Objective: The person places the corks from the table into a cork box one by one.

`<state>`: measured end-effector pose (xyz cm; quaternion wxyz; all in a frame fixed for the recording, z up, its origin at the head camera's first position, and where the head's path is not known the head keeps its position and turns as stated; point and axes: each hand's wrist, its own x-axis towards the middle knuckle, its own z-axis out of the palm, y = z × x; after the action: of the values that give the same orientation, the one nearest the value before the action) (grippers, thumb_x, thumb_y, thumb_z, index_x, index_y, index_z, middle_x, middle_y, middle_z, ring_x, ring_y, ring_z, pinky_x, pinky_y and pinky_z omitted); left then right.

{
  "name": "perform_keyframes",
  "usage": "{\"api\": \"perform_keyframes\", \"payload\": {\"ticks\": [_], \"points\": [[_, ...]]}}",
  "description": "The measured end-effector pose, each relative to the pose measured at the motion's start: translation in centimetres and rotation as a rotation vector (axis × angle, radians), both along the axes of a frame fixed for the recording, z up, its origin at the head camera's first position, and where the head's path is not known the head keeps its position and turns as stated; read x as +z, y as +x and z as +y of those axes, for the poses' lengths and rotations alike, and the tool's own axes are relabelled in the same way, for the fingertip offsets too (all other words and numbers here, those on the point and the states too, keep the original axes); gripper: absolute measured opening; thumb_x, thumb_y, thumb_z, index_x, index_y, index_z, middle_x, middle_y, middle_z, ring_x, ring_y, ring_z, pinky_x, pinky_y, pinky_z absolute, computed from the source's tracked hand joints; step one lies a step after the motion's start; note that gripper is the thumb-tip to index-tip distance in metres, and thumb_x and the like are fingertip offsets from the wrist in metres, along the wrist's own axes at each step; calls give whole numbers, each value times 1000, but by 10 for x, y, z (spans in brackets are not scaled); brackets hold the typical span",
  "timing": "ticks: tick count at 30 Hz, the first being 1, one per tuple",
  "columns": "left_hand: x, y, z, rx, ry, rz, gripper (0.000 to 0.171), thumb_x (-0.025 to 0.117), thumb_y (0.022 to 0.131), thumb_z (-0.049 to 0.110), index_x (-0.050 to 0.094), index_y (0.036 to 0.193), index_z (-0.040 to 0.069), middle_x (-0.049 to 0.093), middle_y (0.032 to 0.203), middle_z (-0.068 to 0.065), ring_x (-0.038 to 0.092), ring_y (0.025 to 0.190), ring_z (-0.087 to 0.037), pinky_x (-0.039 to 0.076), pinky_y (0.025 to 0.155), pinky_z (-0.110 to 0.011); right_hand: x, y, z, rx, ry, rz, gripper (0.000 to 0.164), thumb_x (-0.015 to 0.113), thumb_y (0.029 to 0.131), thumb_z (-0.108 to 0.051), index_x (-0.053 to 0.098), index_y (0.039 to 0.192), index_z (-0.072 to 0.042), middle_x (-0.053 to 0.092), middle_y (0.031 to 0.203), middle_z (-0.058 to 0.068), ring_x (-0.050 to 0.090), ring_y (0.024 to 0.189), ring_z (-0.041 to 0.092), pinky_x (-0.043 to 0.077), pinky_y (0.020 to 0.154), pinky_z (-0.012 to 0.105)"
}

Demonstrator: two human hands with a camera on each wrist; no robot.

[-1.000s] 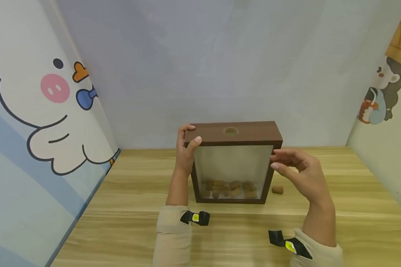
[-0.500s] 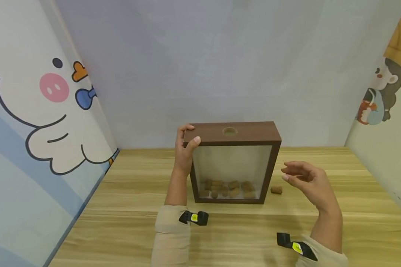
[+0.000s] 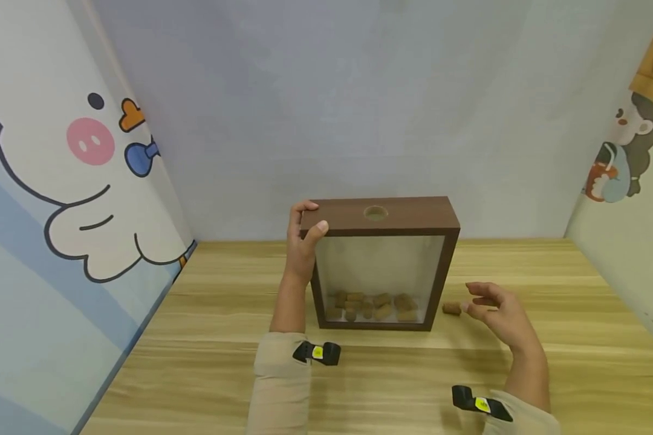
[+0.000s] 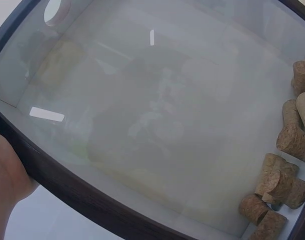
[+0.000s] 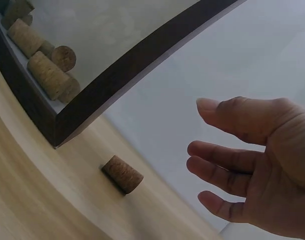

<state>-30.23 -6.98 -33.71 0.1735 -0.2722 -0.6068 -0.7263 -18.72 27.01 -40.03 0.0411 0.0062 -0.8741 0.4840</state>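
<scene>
A dark brown shadow box [image 3: 413,212] with a clear front and a round hole in its top stands upright on the table. My left hand [image 3: 302,254] grips its upper left corner, thumb on the front edge and fingers over the top. Several corks [image 4: 292,142] lie in a heap along the bottom inside. One loose cork [image 5: 123,174] lies on its side on the table, just right of the box. Near that cork, my right hand [image 3: 500,314] hovers with thumb and fingers spread apart, holding nothing; the right wrist view shows a gap between them.
The wood-grain table [image 3: 381,386] runs back to a pale grey wall [image 3: 337,109]. Printed cartoon panels rise on the left [image 3: 27,241] and right sides. Black straps with cameras sit on both wrists.
My right hand has come down from beside the box's upper right edge, swinging out right, then lowering toward the loose cork. The left hand and the box stay put.
</scene>
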Motion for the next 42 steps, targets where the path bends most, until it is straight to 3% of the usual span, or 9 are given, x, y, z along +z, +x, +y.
{"api": "perform_keyframes", "payload": {"ticks": [7, 14, 17, 21, 26, 31, 34, 42], "points": [[0, 0, 1, -2, -6, 8, 49, 54, 81, 33, 38, 113, 0, 29, 132, -12, 22, 125, -21, 23, 94, -47, -19, -5, 3, 9, -41, -24, 53, 65, 87, -19, 46, 131, 4, 44, 130, 26, 47, 111, 40, 45, 81, 34], [1, 1, -1, -1, 7, -5, 49, 53, 80, 33, 38, 113, 0, 31, 131, -9, 24, 123, -21, 23, 94, -47, -36, -14, 0, 28, -44, -61, 52, 65, 86, -11, 44, 130, 9, 43, 127, 33, 44, 112, 48, 40, 87, 52], [0, 1, -1, 0, 7, -9, 47, 53, 80, 32, 38, 112, 1, 31, 131, -9, 25, 122, -21, 24, 93, -47, -40, -17, -2, 29, -20, -85, 51, 63, 86, -6, 42, 130, 10, 50, 122, 30, 45, 112, 47, 38, 89, 54], [0, 2, -1, 0, 7, -20, 47, 54, 80, 32, 38, 112, 2, 30, 132, -8, 25, 123, -20, 24, 94, -47, -45, -24, -3, 39, 10, -92, 44, 59, 86, 1, 44, 126, 14, 62, 110, 23, 52, 107, 41, 40, 87, 48], [1, 2, -1, -4, 11, -17, 45, 54, 80, 32, 39, 112, 3, 30, 132, -7, 23, 125, -20, 24, 94, -48, -48, -29, -3, 5, 65, -129, 31, 59, 84, 2, 56, 114, 12, 64, 101, 21, 57, 96, 34, 44, 77, 37], [2, -1, 3, -13, 13, -10, 40, 54, 80, 31, 41, 111, 8, 31, 131, -6, 25, 123, -20, 25, 91, -46, -45, -31, 2, -18, 106, -129, 24, 60, 85, -1, 61, 106, 9, 63, 96, 18, 57, 88, 29, 44, 70, 34], [2, -2, 7, -16, 17, -15, 40, 55, 80, 32, 42, 110, 9, 32, 130, -5, 27, 121, -19, 26, 91, -44, -38, -25, 6, -26, 140, -95, 25, 61, 85, -4, 61, 107, 7, 63, 98, 19, 57, 89, 31, 45, 72, 37], [1, 1, 3, -31, 23, -28, 37, 54, 81, 31, 42, 111, 13, 32, 128, -7, 29, 116, -20, 27, 89, -43, 3, -2, 9, 25, 170, -21, 28, 62, 87, -7, 59, 111, 7, 61, 103, 20, 57, 93, 34, 47, 73, 41]]}}
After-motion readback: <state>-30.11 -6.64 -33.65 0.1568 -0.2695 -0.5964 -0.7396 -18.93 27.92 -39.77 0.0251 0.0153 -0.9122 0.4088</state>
